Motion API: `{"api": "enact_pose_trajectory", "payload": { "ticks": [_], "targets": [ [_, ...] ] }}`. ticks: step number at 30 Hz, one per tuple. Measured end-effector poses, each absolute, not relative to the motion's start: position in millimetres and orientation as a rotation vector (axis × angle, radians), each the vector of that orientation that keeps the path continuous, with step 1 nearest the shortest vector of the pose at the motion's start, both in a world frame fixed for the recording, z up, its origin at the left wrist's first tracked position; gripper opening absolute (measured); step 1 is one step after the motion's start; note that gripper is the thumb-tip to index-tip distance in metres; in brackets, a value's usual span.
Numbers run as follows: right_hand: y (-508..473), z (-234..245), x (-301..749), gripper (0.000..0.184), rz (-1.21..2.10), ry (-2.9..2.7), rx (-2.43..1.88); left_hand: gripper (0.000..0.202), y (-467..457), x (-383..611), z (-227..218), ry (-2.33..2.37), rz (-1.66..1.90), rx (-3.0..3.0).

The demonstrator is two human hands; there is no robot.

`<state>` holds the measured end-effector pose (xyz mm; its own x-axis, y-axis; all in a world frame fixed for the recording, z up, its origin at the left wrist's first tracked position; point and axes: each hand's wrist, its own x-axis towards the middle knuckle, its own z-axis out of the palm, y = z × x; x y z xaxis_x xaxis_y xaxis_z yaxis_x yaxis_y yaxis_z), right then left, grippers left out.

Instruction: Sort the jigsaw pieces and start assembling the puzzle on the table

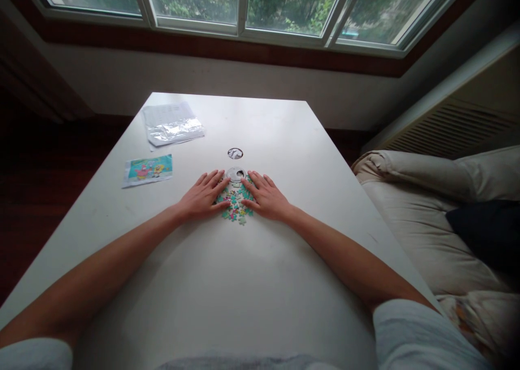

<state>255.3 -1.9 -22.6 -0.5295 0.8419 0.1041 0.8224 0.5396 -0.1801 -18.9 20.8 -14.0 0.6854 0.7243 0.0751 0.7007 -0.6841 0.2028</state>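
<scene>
From my distant place I look through the head camera, and I go from left to right. On the left side of the white desk (276, 126) there lies a picture sheet (149, 168) with a pink and a yellow cartoon figure on turquoise. Just beyond it, a little more to the right, a clear plastic bag (174, 125) lies flat and shines in the light; white paper seems to be with it.

Next comes the left hand (205, 195), palm down. Its grip is released: the fingers are stretched and a little apart, and the thumb reaches over the small puzzle pieces (234, 212). These pieces, mostly turquoise with some yellow and pink, lie in a loose heap on the desk, between the two hands. At the far end of the heap I see a round grey cap (235, 174) with a dark opening; behind it is a round hole (235, 153) with something pale inside.

Then comes the right hand (266, 195), also palm down and grasping nothing; its fingers are spread, and its thumb and fingertips lie at the pieces. Farther right, beside the desk, stands a beige sofa (406, 213) with a dark cushion (485, 232).
</scene>
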Motion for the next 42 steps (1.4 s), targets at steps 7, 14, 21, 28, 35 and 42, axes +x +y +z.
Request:
{"api": "enact_pose_trajectory", "payload": {
  "ticks": [7,14,21,28,35,42],
  "targets": [
    [-1,-20,258,0.07,0.204,-2.536,-1.421,0.074,11,-23,-11,1.167,0.326,2.701],
    [2,-22,270,0.063,0.237,-2.456,-1.368,0.063,-8,-18,5,0.864,0.371,2.74],
    [2,-21,269,0.06,0.23,-2.442,-1.357,0.038,-16,-10,21,0.528,0.31,2.756],
    [1,-21,269,0.058,0.217,-2.444,-1.345,0.034,-13,-13,18,0.537,0.364,2.736],
    [2,-20,270,0.058,0.248,-2.444,-1.341,0.031,-15,-14,20,0.501,0.317,2.744],
    [1,-20,270,0.057,0.248,-2.439,-1.328,0.028,-14,-14,24,0.532,0.36,2.727]
  ]
}}
